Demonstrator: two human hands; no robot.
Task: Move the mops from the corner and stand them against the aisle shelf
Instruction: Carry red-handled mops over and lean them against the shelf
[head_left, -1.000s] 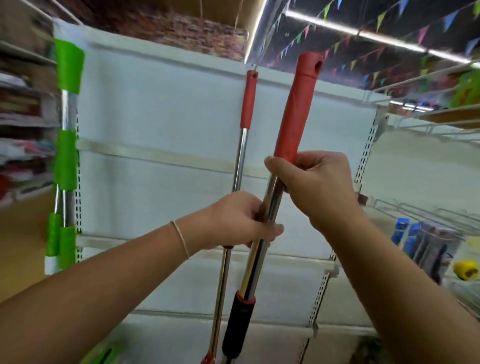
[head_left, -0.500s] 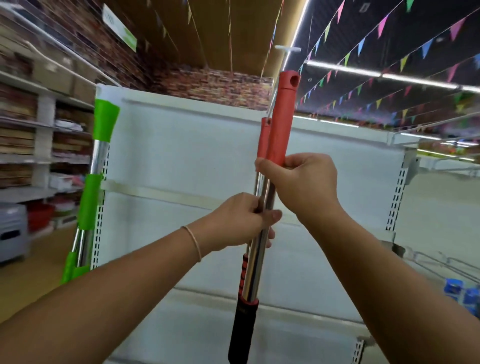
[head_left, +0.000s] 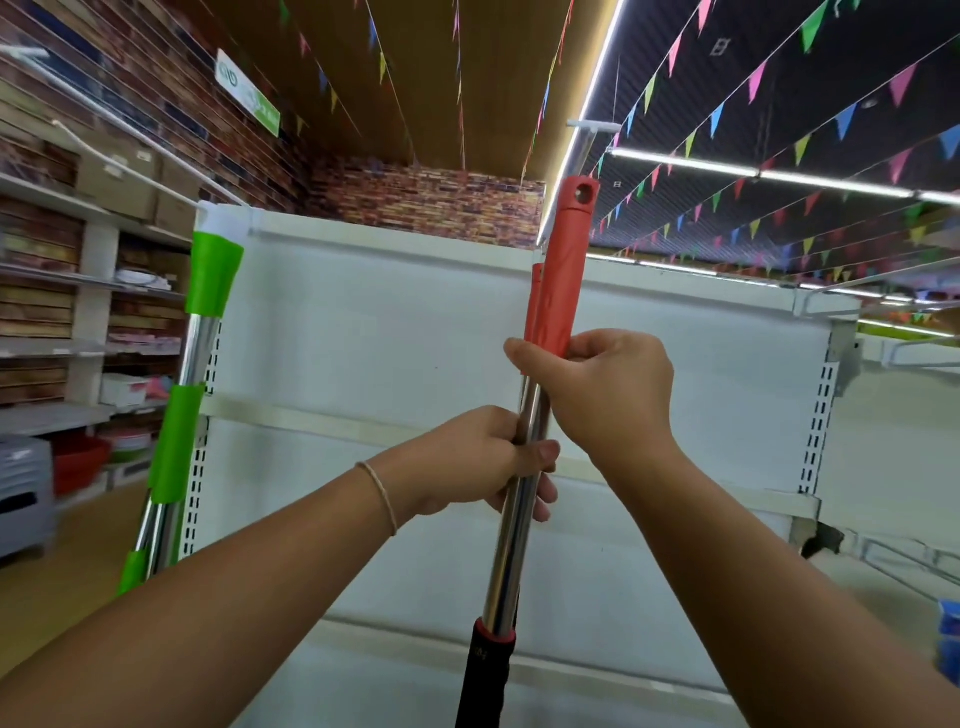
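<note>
Mops: a red-handled mop (head_left: 558, 280) stands upright before the white aisle shelf (head_left: 395, 332), its steel pole clasped by both hands, the left hand (head_left: 483, 462) below the right hand (head_left: 602, 384). A green-handled mop (head_left: 200, 322) leans at the shelf's left edge. Cardboard boxes (head_left: 130, 182) sit on wall shelving; bunting (head_left: 753, 83) crosses the ceiling.

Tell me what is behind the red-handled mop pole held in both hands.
Directly behind the red-handled mop pole a second red grip peeks out on its left, in front of the white aisle shelf panel. The second pole's shaft and lower end are covered.
</note>
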